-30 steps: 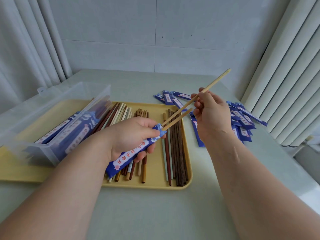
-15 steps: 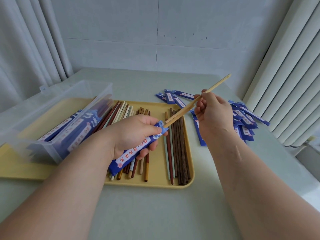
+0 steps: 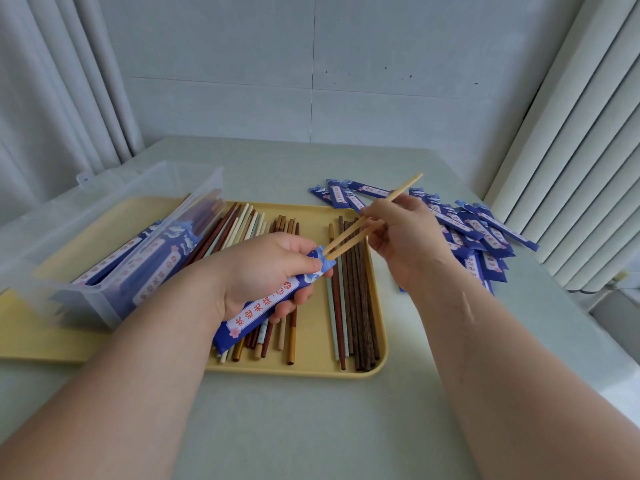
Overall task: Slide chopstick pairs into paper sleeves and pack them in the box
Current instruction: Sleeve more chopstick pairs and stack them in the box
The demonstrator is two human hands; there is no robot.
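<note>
Pale surface (image 3: 311, 427) with yellow tray (image 3: 311, 371) and clear box (image 3: 104, 299).
Fingers of the left hand (image 3: 263, 268) clamp a blue sleeve (image 3: 263, 308) above the tray; fingers of the right hand (image 3: 405, 237) pinch a pale chopstick pair (image 3: 349, 237), tips in its mouth.

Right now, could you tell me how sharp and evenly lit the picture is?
Head view: soft, even light; the box at left looks blurred, the sleeve in the left hand reads sharp; the wide lens slants the curtains at both edges.

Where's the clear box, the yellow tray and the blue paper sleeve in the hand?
Clear box (image 3: 194, 188): head view, its end wall.
Yellow tray (image 3: 294, 373): head view, its near rim.
Blue paper sleeve (image 3: 263, 306): head view, its white label.
</note>
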